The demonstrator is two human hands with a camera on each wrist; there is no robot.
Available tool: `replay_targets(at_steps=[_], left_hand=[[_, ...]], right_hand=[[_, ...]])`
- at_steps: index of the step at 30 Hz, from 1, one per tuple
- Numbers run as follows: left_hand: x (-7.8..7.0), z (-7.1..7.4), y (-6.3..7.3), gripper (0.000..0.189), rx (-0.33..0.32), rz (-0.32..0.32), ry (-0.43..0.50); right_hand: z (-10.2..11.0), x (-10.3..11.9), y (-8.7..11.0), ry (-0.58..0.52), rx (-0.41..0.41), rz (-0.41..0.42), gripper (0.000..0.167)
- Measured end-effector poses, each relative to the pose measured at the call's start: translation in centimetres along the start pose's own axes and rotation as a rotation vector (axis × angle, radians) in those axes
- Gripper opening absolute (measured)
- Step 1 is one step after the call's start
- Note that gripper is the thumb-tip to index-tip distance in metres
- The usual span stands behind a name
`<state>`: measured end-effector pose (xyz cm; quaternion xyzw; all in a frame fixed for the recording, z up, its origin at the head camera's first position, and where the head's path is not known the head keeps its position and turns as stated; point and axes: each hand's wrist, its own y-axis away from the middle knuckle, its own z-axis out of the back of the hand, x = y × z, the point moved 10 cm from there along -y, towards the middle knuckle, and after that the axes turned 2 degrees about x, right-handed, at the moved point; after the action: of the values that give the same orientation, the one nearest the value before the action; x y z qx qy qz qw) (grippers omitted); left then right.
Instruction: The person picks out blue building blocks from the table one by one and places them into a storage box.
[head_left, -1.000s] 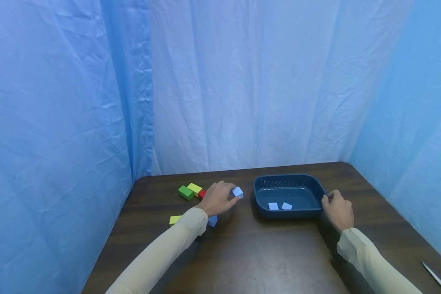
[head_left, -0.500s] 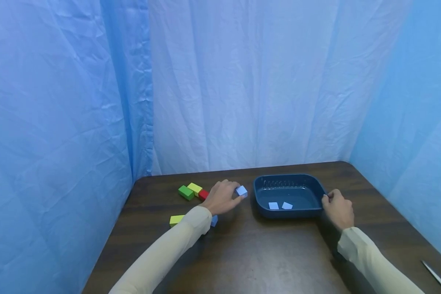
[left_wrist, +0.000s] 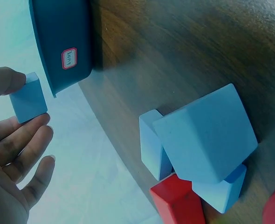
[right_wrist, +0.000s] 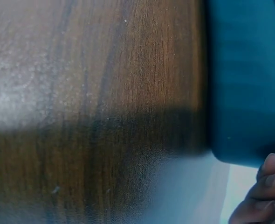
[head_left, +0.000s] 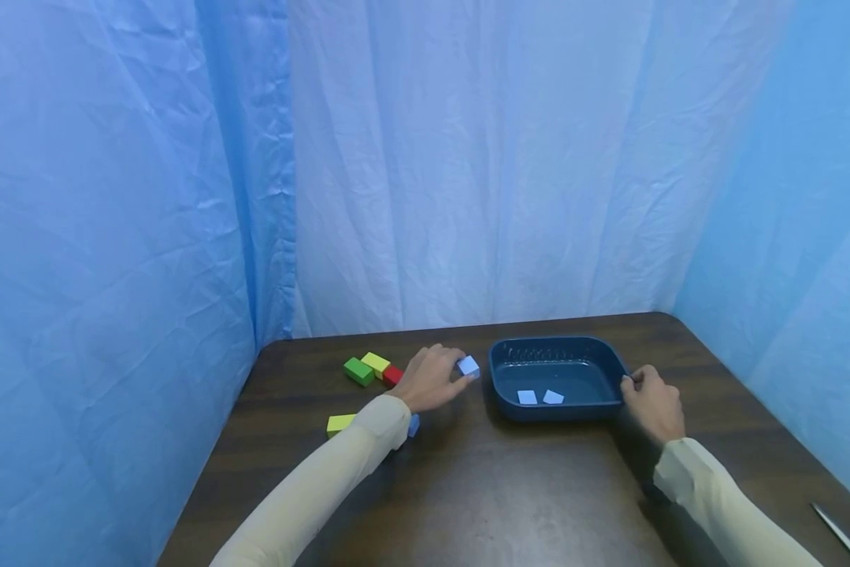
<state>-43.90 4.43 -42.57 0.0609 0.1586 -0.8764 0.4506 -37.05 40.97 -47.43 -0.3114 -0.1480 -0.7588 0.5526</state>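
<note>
My left hand (head_left: 432, 379) pinches a light blue block (head_left: 469, 367) between thumb and fingers, just left of a dark blue tray (head_left: 555, 413). In the left wrist view the same block (left_wrist: 29, 100) sits between the thumb and the fingertips, beside the tray's labelled wall (left_wrist: 65, 28). Two pale blue blocks (head_left: 527, 397) lie inside the tray near its front wall. My right hand (head_left: 654, 405) holds the tray's right end at the rim. The right wrist view shows its curled fingers (right_wrist: 267, 193) under the tray's edge.
Left of my left hand lie a green block (head_left: 358, 372), a yellow block (head_left: 376, 363) and a red block (head_left: 392, 376). Another yellow block (head_left: 340, 425) and a blue block (head_left: 413, 426) are partly behind the left forearm. A thin silver object (head_left: 841, 535) lies at the table's right edge.
My left hand has moved slightly right toward the tray with the blue block, uncovering more of the red block. The right hand and the tray have stayed in place.
</note>
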Motion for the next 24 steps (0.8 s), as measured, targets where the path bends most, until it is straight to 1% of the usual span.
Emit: replay_targets(at_steps=[10, 17, 24], left_hand=[[-0.9, -0.6, -0.6, 0.043, -0.002, -0.040, 0.004], [-1.7, -0.7, -1.0, 0.041, -0.013, -0.044, 0.021], [-2.4, -1.0, -1.6, 0.038, -0.011, -0.062, 0.007]], right_hand=[[0.0, 0.0, -0.1, -0.006, 0.011, 0.011, 0.035], [0.0, -0.1, -0.3, -0.010, 0.038, 0.018, 0.035], [0.0, -0.3, -0.4, -0.019, 0.054, 0.001, 0.037]])
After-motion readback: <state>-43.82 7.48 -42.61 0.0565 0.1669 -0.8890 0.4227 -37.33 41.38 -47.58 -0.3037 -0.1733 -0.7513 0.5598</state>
